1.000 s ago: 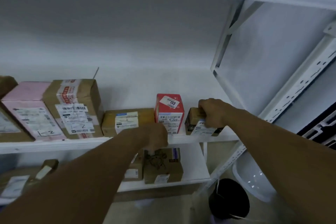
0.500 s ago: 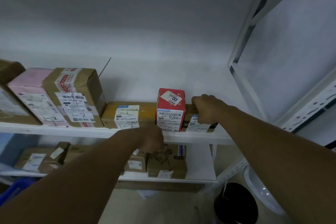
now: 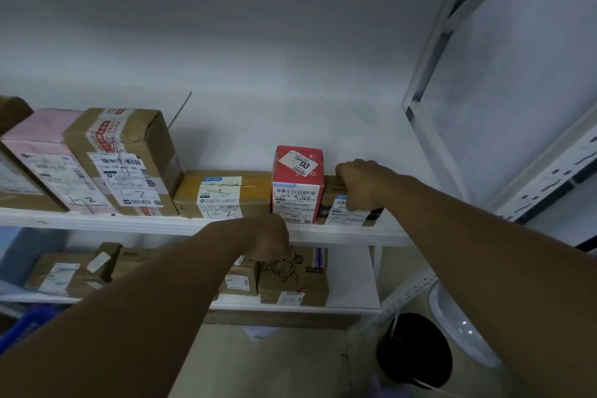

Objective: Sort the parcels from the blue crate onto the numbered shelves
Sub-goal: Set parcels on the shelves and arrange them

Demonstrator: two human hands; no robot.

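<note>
Nearest, low left: one blue crate [image 3: 26, 329], only a corner in view. Low right, on the floor: one black bin [image 3: 413, 349]. Two bare forearms, reaching up and forward.

Left hand [image 3: 271, 241] in front of the edge of the upper shelf [image 3: 97, 220], back to the camera, fingers curled under. Holding something or nothing: impossible to tell.

Right hand [image 3: 361, 184] higher and to the right, curled over the top of the small brown parcel [image 3: 347, 215], fingers hooked down its front, gripping it. Parcel flat on the upper shelf at the right end of the row, against the right side of the red parcel [image 3: 315, 178]. Wider than tall, long side apparently along the shelf, depth hidden under the hand. White label facing front, handwritten "1-2" upright.

Six parcels counted on the upper shelf, left to right:
- one brown parcel cut by the frame [image 3: 19, 200]
- one pink parcel [image 3: 42, 152]
- one tall brown parcel [image 3: 142, 139]
- one low yellow-brown parcel [image 3: 187, 191], lying lengthwise along the shelf
- the red one, standing upright
- the small brown one

On the lower shelf [image 3: 352, 281], at least four brown parcels, partly hidden behind the left arm, so no sure count.
</note>
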